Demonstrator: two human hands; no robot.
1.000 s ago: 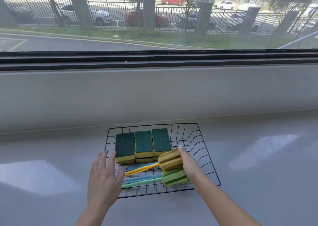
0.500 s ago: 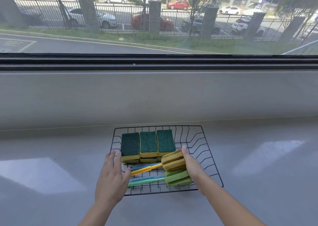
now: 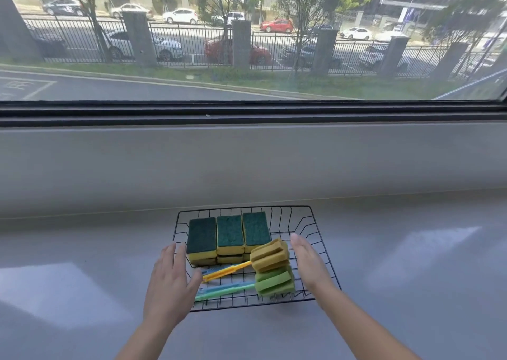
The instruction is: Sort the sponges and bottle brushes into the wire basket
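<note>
Head view shows the hands released, fingers straight: left hand (image 3: 170, 285) and right hand (image 3: 308, 263) flank the bottle brushes (image 3: 270, 258).

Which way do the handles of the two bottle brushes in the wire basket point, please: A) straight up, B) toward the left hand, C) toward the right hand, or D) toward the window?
B: the yellow brush and green brush lie with foam heads near the right hand and handles running toward the left hand.
</note>
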